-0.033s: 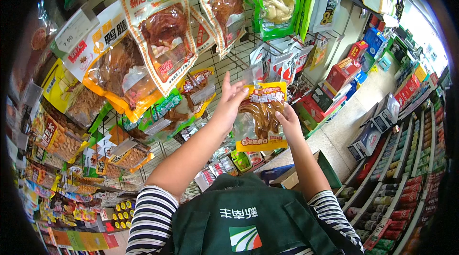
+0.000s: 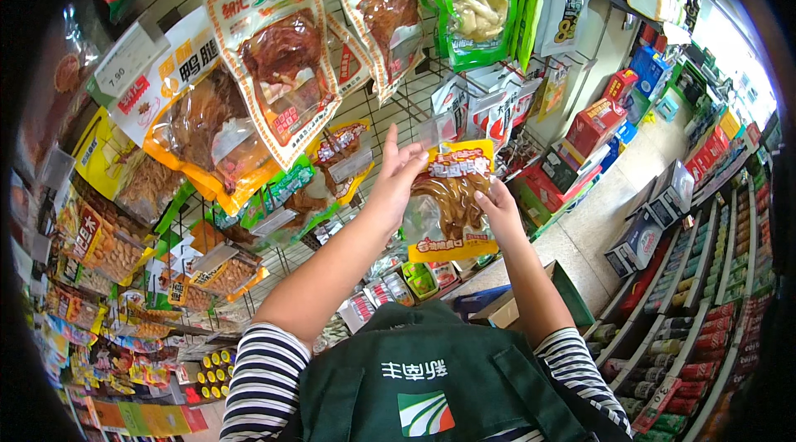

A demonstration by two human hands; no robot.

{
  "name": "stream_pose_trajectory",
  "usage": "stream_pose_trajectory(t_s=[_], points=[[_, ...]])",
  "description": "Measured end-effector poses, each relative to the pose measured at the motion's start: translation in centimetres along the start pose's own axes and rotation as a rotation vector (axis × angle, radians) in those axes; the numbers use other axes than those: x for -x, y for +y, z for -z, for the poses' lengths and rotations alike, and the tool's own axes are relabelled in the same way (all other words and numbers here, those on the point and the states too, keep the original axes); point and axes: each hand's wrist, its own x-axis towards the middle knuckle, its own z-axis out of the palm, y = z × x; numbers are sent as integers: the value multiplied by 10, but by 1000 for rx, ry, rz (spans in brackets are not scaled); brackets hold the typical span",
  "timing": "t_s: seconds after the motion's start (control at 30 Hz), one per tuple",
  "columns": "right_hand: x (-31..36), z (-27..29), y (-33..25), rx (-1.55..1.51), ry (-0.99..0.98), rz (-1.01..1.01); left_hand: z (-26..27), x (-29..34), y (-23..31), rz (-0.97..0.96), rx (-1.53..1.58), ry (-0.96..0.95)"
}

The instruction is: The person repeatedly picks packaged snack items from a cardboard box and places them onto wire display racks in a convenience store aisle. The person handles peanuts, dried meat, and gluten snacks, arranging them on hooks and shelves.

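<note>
Both my hands hold up a yellow snack packet [image 2: 450,208] with a clear front that shows brown, glossy braised meat pieces. Its upper left corner is pinched by my left hand [image 2: 395,175], whose index finger points up toward the rack. My right hand [image 2: 502,211] grips the right edge, thumb on the front and the other fingers hidden behind. Left of my left hand, similar yellow-edged packets [image 2: 340,162] hang on the wire rack [image 2: 388,120]. White-and-red pouches [image 2: 491,114] hang just beyond the held packet.
Large meat packets [image 2: 278,60] hang close at the upper left, above nut bags [image 2: 108,239]. A green chicken-feet pouch [image 2: 477,11] hangs at the top. Stacked boxes [image 2: 593,128] line the aisle, with drink shelves [image 2: 705,318] at the right. An open carton [image 2: 518,305] stands below my right forearm.
</note>
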Motion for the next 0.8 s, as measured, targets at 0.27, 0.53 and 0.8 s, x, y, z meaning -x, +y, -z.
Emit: stream_pose_trajectory(t_s=[0.27, 0.53, 0.8], points=[[-23, -20, -20, -122, -110, 27, 0, -6, 30, -95, 81, -84], [-47, -26, -17, -172, -77, 37, 6, -11, 32, -90, 66, -101], [-50, -10, -9, -172, -183, -4, 8, -9, 33, -93, 42, -118]])
